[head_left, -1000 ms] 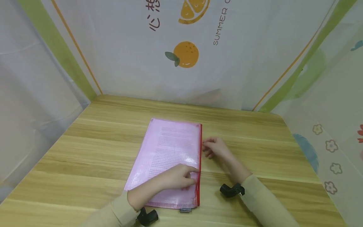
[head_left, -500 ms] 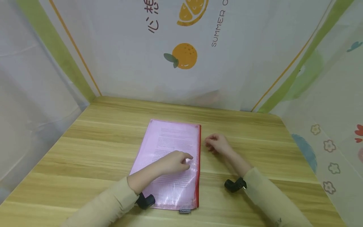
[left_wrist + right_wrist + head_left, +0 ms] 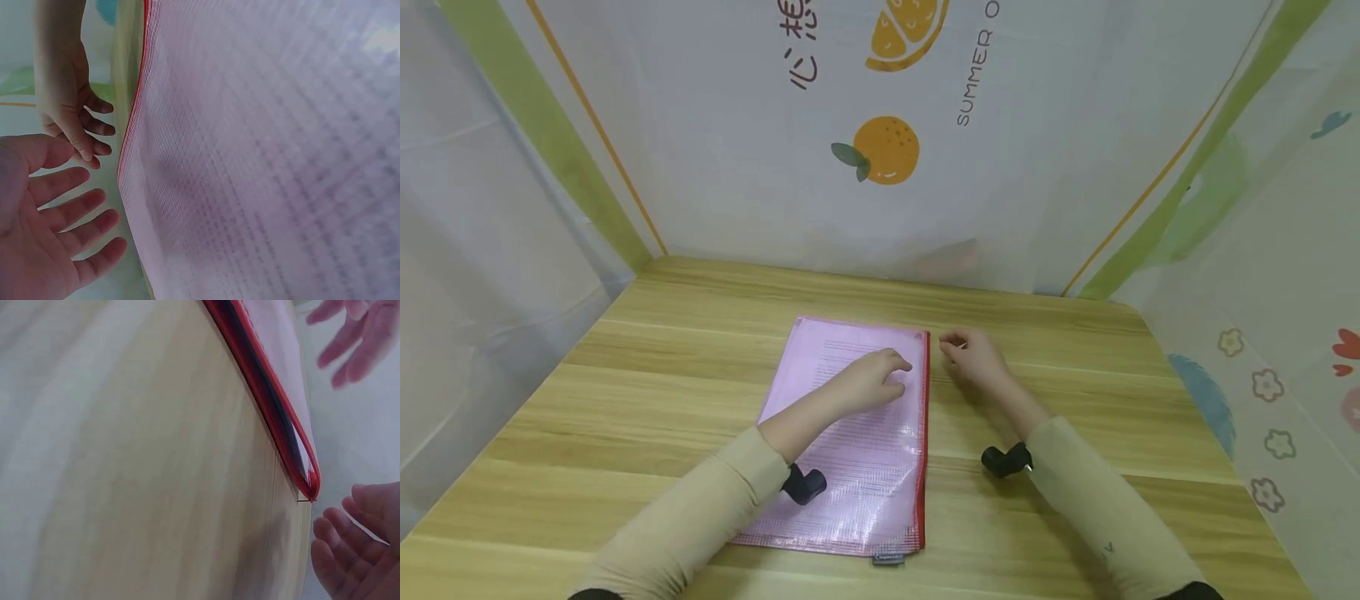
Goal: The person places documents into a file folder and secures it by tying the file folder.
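Observation:
A pink mesh zipper pouch (image 3: 850,512) lies flat on the wooden table, printed lines showing through its clear front. Along its right side runs a red zipper (image 3: 926,417); in the right wrist view its two red edges stand apart, with a dark gap between them. My left hand (image 3: 868,383) hovers over the upper part of the pouch, thumb and fingers spread, holding nothing. Just right of the zipper's far end is my right hand (image 3: 977,358), its fingers loosely bent and nothing between them. A small red zipper slider (image 3: 312,478) shows near the corner.
The wooden table (image 3: 1075,375) extends on both sides of the pouch. White printed curtains (image 3: 737,167) enclose its back and sides. A dark label tab (image 3: 888,559) sticks out at the pouch's near edge. Each wrist wears a black camera (image 3: 1006,459).
My left hand has left the zipper's near part and moved away from me over the pouch. The right hand has shifted slightly farther along, toward the zipper's far end.

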Demonstrator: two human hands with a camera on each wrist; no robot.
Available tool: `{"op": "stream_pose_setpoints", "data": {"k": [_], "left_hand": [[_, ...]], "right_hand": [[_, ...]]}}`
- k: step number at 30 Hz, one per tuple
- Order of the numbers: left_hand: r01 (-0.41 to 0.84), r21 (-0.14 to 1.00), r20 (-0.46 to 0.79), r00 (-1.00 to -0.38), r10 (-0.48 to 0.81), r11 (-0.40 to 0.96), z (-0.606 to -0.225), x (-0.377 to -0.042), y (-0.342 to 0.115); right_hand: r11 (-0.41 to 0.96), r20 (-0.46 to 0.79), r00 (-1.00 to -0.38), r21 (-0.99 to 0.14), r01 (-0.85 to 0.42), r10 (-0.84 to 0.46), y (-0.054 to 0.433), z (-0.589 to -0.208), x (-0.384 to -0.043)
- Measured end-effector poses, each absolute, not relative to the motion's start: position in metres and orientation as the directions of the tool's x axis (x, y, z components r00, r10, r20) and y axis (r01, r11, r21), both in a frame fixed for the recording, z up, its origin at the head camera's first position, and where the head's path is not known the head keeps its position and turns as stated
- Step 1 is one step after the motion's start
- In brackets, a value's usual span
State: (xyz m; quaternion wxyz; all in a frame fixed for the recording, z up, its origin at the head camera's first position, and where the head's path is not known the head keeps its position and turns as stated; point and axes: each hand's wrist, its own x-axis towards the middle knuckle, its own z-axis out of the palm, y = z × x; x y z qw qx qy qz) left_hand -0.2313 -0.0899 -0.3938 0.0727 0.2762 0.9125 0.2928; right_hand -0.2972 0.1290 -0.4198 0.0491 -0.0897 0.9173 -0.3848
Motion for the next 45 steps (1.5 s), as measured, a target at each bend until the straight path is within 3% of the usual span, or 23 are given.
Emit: {"op": "stream_pose_setpoints", "data": {"k": [6,14,29,45], "left_hand": [[0.470,0.486,0.009,-0.846,0.534,0.737,-0.398,-0.251,-0.081],[0.445,0.394,-0.055,-0.862,0.504,0.804,-0.404,-0.272,-0.070],[0.411,0.392,-0.104,-0.869,0.483,0.823,-0.414,-0.287,-0.061],[0.410,0.341,-0.130,-0.871,0.474,0.846,-0.423,-0.294,-0.051]], "right_hand": [[0.742,0.009,-0.974,-0.646,-0.178,-0.226,0.125,-0.421,-0.308],[0.724,-0.033,-0.958,-0.663,-0.193,-0.286,0.122,-0.425,-0.317],[0.748,-0.083,-0.908,-0.599,-0.284,-0.412,0.114,-0.426,-0.327],[0.820,-0.050,-0.947,-0.516,-0.247,-0.316,0.110,-0.431,-0.335]]}}
